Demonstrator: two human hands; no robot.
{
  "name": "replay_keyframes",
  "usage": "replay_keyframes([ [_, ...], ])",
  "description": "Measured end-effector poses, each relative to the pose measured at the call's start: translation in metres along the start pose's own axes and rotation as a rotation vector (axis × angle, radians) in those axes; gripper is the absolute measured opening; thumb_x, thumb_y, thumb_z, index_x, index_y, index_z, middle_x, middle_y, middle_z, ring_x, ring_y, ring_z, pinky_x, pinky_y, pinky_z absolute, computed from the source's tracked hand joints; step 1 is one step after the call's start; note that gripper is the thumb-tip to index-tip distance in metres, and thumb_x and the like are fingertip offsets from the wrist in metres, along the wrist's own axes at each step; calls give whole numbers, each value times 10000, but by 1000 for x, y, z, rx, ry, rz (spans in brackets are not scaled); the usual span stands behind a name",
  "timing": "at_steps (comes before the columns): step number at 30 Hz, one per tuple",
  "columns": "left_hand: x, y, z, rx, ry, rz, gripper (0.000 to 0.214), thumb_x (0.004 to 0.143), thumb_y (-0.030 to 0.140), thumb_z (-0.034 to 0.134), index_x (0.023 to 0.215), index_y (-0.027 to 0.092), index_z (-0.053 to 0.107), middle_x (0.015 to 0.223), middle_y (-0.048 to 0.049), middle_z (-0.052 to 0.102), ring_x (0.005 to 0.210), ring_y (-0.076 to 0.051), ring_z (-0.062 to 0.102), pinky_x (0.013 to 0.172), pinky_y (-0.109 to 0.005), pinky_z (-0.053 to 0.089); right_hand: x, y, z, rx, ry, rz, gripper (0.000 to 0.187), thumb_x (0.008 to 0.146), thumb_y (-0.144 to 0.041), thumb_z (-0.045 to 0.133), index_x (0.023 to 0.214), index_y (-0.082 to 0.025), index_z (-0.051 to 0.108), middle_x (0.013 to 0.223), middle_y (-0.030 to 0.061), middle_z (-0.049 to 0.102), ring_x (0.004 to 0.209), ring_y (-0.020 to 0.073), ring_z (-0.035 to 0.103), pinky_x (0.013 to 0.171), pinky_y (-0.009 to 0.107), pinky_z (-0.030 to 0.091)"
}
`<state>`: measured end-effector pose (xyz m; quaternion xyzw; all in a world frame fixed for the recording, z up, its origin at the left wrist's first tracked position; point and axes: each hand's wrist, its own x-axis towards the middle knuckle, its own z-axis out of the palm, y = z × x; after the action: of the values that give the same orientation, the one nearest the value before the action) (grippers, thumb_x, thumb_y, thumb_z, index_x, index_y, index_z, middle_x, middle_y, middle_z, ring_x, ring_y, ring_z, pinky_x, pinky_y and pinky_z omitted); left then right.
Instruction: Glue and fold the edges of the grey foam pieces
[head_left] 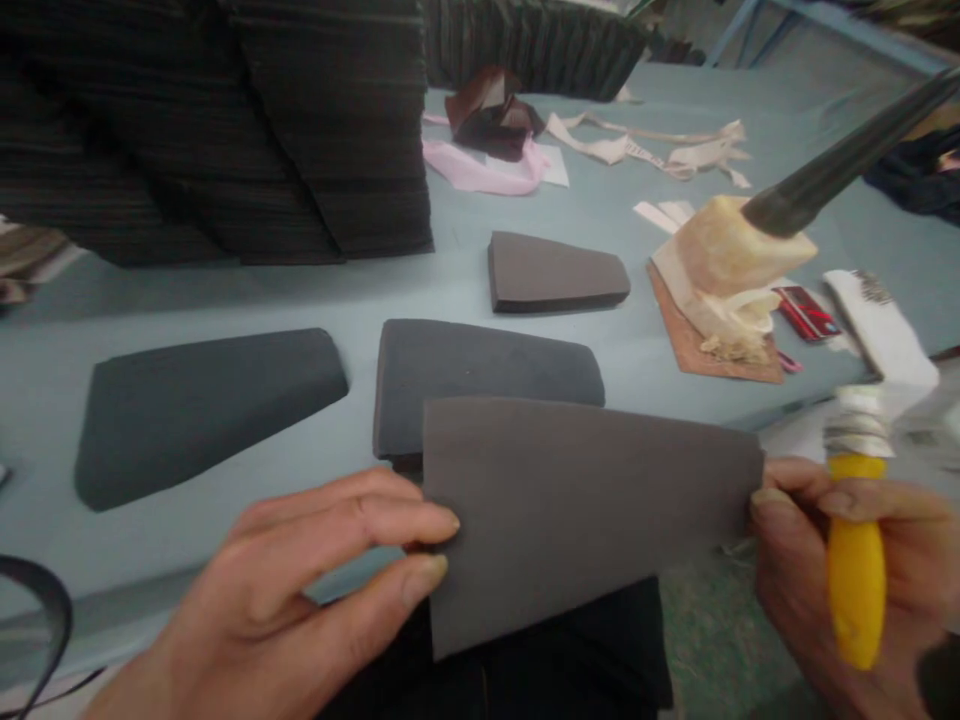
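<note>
A grey-brown tapered panel [592, 510] is held up in front of me, its wide end to the left. My left hand [322, 580] has that wide end at its thumb and fingertips; the fingers behind are hidden. At the narrow end, my right hand [877, 570] pinches the panel and also grips a yellow-handled brush [856, 590], its whitish head pointing up. Just beyond the panel lies a stack of dark tapered pieces [480, 360], partly covered by it. A single dark green-grey tapered piece [202, 410] rests on the table to the left.
Tall stacks of dark sheets [330, 130] rise at the back left. A smaller grey-brown stack [559, 272] sits mid-table. At right, a dark stick stands in a yellowish block [727, 250] on a brown board. Cloth scraps [487, 165] and a red packet [806, 313] lie around.
</note>
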<state>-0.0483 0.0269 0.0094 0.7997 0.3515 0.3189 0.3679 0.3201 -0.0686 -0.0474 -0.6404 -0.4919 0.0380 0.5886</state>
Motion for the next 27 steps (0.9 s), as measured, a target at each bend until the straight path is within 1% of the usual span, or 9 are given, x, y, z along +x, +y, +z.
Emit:
replay_keyframes([
  [2, 7, -2, -14, 42, 52, -75, 65, 1011, 356, 755, 1021, 361, 818, 970, 76, 834, 825, -128, 788, 733, -170, 631, 17, -12, 19, 44, -76, -81, 436, 679, -339, 955, 814, -292, 542, 704, -15, 707, 514, 175, 613, 418, 262, 441],
  [5, 24, -11, -30, 62, 176, -157, 187, 940, 527, 838, 963, 342, 851, 877, 71, 832, 728, -107, 748, 649, -168, 590, 43, -26, 52, 90, -96, -97, 362, 743, -320, 897, 856, -282, 555, 715, -31, 711, 512, 149, 623, 448, 256, 496],
  [7, 38, -22, -36, -10, 203, -206, 304, 882, 595, 881, 965, 303, 854, 863, 46, 829, 717, -109, 730, 647, -190, 593, 58, -27, 74, 174, -147, -91, 337, 741, -287, 854, 885, -280, 549, 685, -70, 679, 439, 114, 543, 409, 230, 447],
  [9, 50, -35, -39, -103, 185, -247, 387, 825, 619, 926, 956, 265, 842, 879, 28, 824, 722, -117, 713, 659, -224, 607, 69, -23, 91, 228, -203, -63, 326, 719, -226, 814, 895, -270, 544, 661, -93, 649, 410, 92, 509, 382, 200, 405],
  [11, 61, -48, -38, -189, 157, -279, 378, 815, 555, 956, 963, 233, 825, 876, 19, 815, 707, -111, 685, 649, -235, 596, 77, -15, 103, 272, -248, -30, 323, 713, -185, 778, 909, -261, 532, 638, -104, 614, 397, 76, 481, 375, 178, 384],
  [15, 72, -61, -34, -261, 117, -308, 215, 886, 348, 916, 950, 184, 792, 827, 18, 790, 697, -94, 652, 669, -240, 575, 81, 2, 108, 290, -250, -14, 346, 721, -177, 770, 949, -259, 522, 634, -115, 575, 403, 68, 459, 361, 166, 383],
  [19, 72, -63, -28, -259, 112, -333, 243, 874, 338, 929, 953, 171, 773, 834, 32, 784, 692, -83, 639, 759, -272, 613, 78, 11, 105, 273, -210, -52, 341, 725, -224, 766, 963, -268, 526, 647, -115, 590, 428, 80, 502, 335, 158, 363],
  [23, 69, -64, -24, -254, 118, -345, 238, 848, 320, 930, 943, 172, 770, 828, 55, 780, 691, -51, 634, 724, -190, 590, 80, 19, 110, 293, -169, -58, 392, 704, -265, 786, 970, -279, 499, 653, -124, 568, 435, 63, 448, 357, 172, 394],
  [27, 67, -68, -20, -295, 133, -324, 227, 776, 299, 937, 907, 191, 787, 811, 52, 777, 689, -63, 668, 687, -180, 583, 81, 21, 117, 332, -164, -85, 403, 682, -297, 823, 938, -272, 513, 637, -122, 543, 430, 45, 373, 362, 156, 272],
])
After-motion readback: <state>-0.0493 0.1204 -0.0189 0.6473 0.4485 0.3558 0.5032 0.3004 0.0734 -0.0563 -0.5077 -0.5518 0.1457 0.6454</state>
